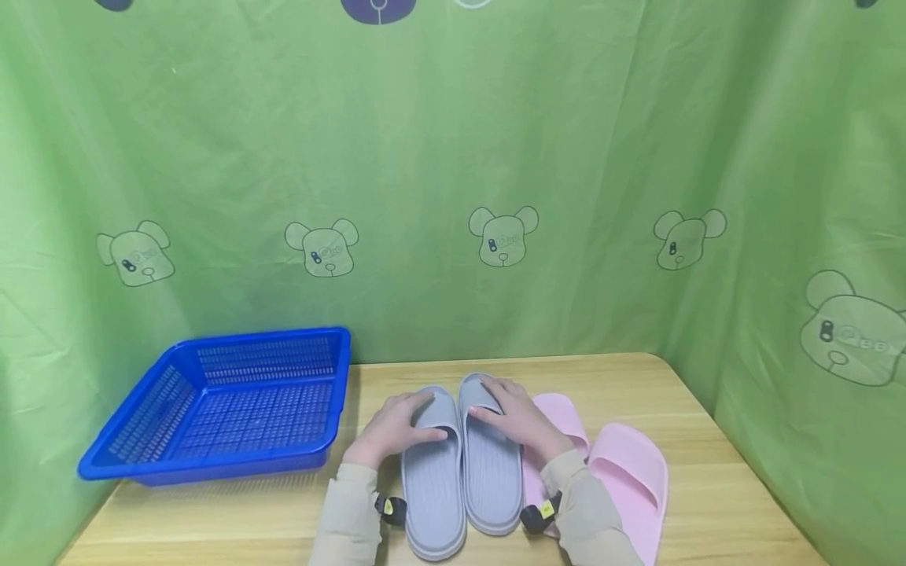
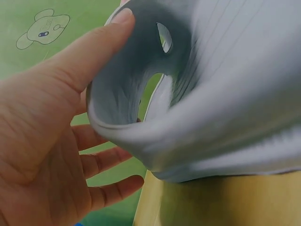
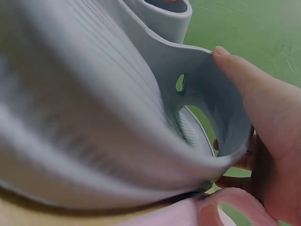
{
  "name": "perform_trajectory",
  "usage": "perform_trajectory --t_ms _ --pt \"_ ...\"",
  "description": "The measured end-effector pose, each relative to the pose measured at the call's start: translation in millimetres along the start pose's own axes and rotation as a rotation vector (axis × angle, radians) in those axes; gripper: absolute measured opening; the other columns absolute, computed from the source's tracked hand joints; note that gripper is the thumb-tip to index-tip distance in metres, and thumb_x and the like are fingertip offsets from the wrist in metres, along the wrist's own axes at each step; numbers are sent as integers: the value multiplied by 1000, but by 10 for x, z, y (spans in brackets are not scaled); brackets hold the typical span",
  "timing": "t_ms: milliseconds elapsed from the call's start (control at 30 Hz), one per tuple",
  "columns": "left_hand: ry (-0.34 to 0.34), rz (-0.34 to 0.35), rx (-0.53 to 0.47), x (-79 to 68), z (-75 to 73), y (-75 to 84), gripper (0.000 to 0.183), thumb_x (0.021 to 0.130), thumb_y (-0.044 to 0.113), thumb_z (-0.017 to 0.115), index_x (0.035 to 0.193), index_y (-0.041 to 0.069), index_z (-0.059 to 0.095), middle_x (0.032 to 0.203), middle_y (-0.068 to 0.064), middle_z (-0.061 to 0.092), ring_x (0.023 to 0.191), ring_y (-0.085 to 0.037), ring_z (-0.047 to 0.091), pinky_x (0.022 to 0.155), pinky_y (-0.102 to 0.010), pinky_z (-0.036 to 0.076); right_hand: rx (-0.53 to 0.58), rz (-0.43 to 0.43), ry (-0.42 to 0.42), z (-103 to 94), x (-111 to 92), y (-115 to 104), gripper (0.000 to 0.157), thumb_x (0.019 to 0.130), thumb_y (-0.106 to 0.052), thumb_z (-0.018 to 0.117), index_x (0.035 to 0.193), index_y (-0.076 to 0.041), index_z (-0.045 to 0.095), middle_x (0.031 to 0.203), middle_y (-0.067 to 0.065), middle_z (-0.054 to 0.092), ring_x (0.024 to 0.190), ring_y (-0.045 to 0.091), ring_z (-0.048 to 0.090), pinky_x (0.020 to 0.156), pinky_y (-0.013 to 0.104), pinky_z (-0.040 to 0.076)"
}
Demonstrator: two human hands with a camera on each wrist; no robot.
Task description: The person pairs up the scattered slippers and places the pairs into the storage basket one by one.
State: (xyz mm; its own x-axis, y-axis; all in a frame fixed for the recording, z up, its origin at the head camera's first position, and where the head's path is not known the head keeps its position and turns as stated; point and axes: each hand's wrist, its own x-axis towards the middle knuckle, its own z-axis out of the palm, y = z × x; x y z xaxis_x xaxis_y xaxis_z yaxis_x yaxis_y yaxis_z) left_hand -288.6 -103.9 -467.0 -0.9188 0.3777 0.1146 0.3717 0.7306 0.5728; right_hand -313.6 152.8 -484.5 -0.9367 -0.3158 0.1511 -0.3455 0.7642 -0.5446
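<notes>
Two grey slippers lie side by side on the wooden table, toes away from me: the left slipper (image 1: 433,503) and the right slipper (image 1: 494,479). My left hand (image 1: 392,428) holds the left slipper by its strap (image 2: 117,89), thumb at the strap's edge and fingers along its outer side. At the right slipper, my right hand (image 1: 524,420) grips the strap (image 3: 221,108) with the thumb on its rim and the fingers behind. Beneath and beside my right forearm is a pair of pink slippers (image 1: 630,464), one partly hidden by that arm.
A blue plastic basket (image 1: 212,465) with mesh walls stands at the left of the table (image 1: 729,503), nothing inside it. Green curtains (image 1: 425,157) with bear-head prints close off the back and sides. Black wrist cameras (image 1: 392,509) sit on both wrists.
</notes>
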Motion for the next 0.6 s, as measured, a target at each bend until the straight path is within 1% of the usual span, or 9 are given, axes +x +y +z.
perform_trajectory --t_ms 200,367,600 --pt "17 -12 14 2 -14 -4 82 77 59 73 142 14 50 137 -20 56 126 -42 50 104 -58 41 -14 2 19 -5 2 13 83 87 -61 60 152 -17 33 147 23 43 136 43 40 109 62 35" --pt "31 -22 19 -3 -29 -1 82 76 61 73 141 15 51 137 -21 56 126 -42 50 103 -59 41 -24 -7 39 -17 2 5 84 85 -62 61 152 -17 34 144 22 46 132 41 44 106 62 38" --pt "55 -58 28 -23 -43 -22 83 74 63 73 140 18 52 138 -19 55 127 -40 50 103 -58 42 -23 -11 50 -49 -1 -19 84 84 -63 62 151 -20 35 145 23 45 132 42 44 104 63 39"
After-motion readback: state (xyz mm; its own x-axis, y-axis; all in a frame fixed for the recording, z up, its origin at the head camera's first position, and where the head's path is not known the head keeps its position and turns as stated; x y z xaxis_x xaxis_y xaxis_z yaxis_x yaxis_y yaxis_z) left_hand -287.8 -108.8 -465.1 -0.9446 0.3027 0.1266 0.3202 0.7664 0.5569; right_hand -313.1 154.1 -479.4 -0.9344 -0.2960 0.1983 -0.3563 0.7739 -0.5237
